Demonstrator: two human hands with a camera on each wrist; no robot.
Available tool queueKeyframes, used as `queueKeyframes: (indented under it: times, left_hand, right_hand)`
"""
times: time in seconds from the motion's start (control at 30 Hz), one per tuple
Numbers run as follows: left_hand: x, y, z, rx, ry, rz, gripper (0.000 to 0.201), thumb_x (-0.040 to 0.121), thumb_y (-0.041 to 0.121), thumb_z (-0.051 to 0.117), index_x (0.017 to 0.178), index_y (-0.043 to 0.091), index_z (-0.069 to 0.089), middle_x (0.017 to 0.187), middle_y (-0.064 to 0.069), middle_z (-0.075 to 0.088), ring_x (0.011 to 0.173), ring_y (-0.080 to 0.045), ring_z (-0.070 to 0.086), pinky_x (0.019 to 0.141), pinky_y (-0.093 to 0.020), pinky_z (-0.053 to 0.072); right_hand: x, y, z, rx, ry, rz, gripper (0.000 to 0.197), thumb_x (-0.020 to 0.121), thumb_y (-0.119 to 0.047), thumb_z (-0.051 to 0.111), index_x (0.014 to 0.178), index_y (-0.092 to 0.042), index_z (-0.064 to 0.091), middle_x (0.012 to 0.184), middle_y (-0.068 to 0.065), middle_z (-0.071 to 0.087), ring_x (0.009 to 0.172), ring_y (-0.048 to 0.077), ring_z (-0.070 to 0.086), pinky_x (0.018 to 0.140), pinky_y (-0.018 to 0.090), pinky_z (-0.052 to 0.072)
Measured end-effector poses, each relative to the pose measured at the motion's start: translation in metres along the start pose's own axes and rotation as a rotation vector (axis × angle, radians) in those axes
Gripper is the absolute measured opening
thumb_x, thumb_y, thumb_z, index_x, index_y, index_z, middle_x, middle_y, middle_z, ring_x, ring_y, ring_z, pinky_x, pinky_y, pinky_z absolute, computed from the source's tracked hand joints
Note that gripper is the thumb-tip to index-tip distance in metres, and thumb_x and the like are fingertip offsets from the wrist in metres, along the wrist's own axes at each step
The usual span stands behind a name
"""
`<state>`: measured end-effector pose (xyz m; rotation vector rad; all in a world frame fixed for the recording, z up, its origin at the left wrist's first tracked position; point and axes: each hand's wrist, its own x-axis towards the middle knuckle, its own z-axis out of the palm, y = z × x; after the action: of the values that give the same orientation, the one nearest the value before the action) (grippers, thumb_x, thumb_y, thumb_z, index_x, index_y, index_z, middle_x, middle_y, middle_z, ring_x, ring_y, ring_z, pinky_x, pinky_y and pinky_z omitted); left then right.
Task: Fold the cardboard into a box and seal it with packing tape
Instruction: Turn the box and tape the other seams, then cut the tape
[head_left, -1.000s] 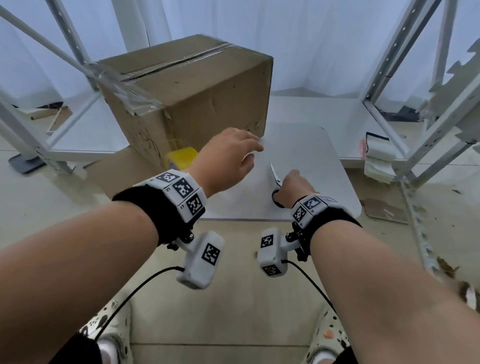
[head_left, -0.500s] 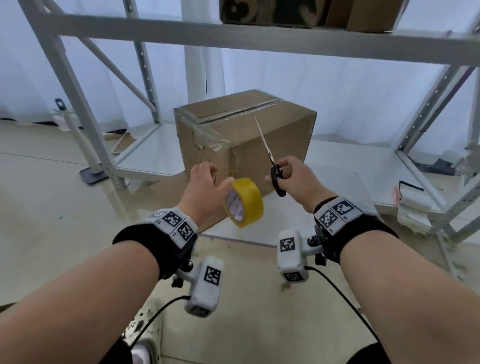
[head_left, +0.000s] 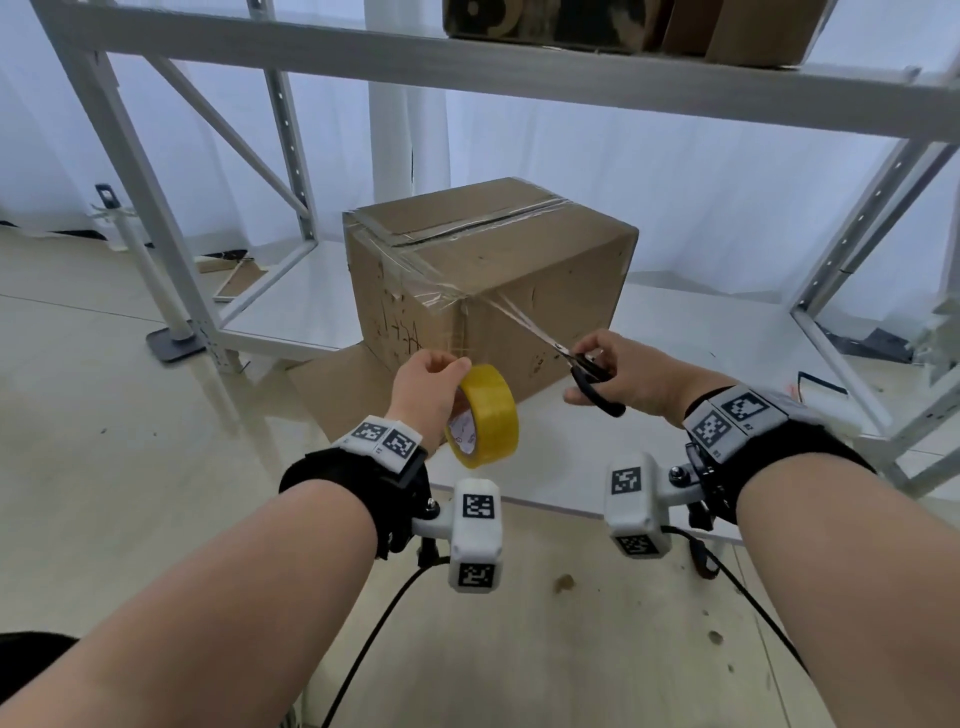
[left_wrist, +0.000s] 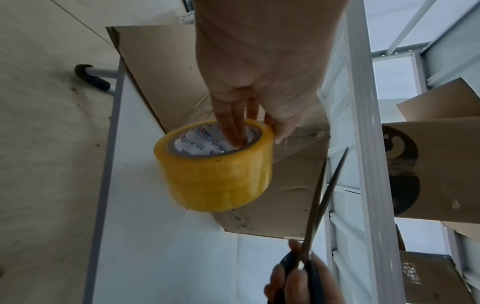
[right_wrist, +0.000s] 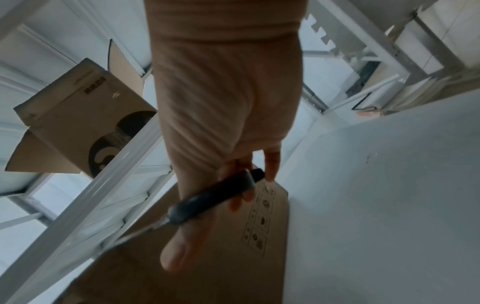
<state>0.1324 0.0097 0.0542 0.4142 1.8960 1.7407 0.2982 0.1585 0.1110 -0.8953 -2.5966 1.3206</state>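
- Left hand (head_left: 428, 384) holds the tape roll (head_left: 483, 415) just in front of the box's near corner: fingers (left_wrist: 231, 125) are hooked inside the core and the thumb presses the outer rim. The roll hangs in the air, off the bench (head_left: 691, 364).
- A clear strip (head_left: 457, 312) runs from the roll up to the box (head_left: 488, 280), where it already crosses the top seam and wraps the near corner. Its long axis is steep, from roll up to corner.
- The box stands closed on the bench, beyond both hands, flaps down.
- Right hand (head_left: 623, 379) grips the scissors (head_left: 576, 364), fingers through the black handles. The blades are slightly parted and point up-left at the stretch of tape by the corner, so they would cross the strip rather than run along it. This hand is the nearer to the cut; the left one's job, I judge, is only to keep the strip taut.
- Against half a second ago: the scissors stood upright above the right hand and now lie slanted with the tips at the tape; the roll sits higher and closer to the corner; one second ago the left hand was not yet holding the roll, which stood by the box.
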Motion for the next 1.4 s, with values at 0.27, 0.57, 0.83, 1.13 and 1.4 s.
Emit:
queueKeyframes:
  times: [0.27, 0.57, 0.83, 1.13, 1.4]
  left_hand:
    - [-0.005, 0.003, -0.001, -0.015, -0.046, 0.019, 0.007, 0.092, 0.015, 0.059, 0.085, 0.014, 0.061, 0.085, -0.008, 0.06, 0.076, -0.019, 0.058, 0.077, -0.034, 0.054]
    - [-0.003, 0.006, -0.015, 0.009, -0.094, 0.002, 0.007, 0.092, 0.018, 0.059, 0.087, 0.016, 0.063, 0.091, -0.008, 0.062, 0.082, -0.02, 0.059, 0.072, -0.03, 0.051]
    - [-0.004, 0.009, -0.015, -0.01, -0.123, -0.025, 0.006, 0.092, 0.015, 0.06, 0.092, 0.01, 0.063, 0.098, -0.016, 0.063, 0.086, -0.025, 0.06, 0.083, -0.038, 0.054]
    - [-0.001, 0.01, -0.023, -0.049, -0.174, -0.053, 0.005, 0.091, 0.013, 0.06, 0.09, 0.011, 0.065, 0.093, -0.013, 0.064, 0.086, -0.025, 0.06, 0.078, -0.036, 0.055]
    - [0.004, 0.009, -0.027, -0.102, -0.156, -0.087, 0.012, 0.089, 0.01, 0.062, 0.098, 0.004, 0.066, 0.093, -0.014, 0.067, 0.082, -0.024, 0.064, 0.075, -0.032, 0.057]
  right_hand:
    - [0.004, -0.003, -0.002, -0.149, -0.146, 0.06, 0.042, 0.076, -0.026, 0.079, 0.112, -0.018, 0.057, 0.081, -0.004, 0.058, 0.069, 0.008, 0.052, 0.063, 0.019, 0.039]
    - [0.021, -0.04, -0.025, -0.3, -0.297, 0.123, 0.029, 0.08, -0.027, 0.076, 0.103, -0.028, 0.059, 0.092, -0.004, 0.057, 0.084, 0.013, 0.054, 0.073, 0.027, 0.047]
    - [0.023, -0.049, -0.029, -0.331, -0.337, 0.152, 0.038, 0.08, -0.025, 0.075, 0.115, -0.022, 0.061, 0.094, -0.007, 0.061, 0.087, 0.01, 0.056, 0.074, 0.024, 0.045]
    - [0.036, -0.049, -0.016, -0.284, -0.348, 0.12, 0.033, 0.079, -0.025, 0.075, 0.11, -0.025, 0.062, 0.091, -0.008, 0.06, 0.084, 0.01, 0.054, 0.073, 0.023, 0.045]
    - [0.048, -0.052, -0.012, -0.301, -0.373, 0.071, 0.034, 0.075, -0.027, 0.079, 0.107, -0.026, 0.066, 0.088, -0.006, 0.063, 0.08, 0.013, 0.053, 0.072, 0.026, 0.046]
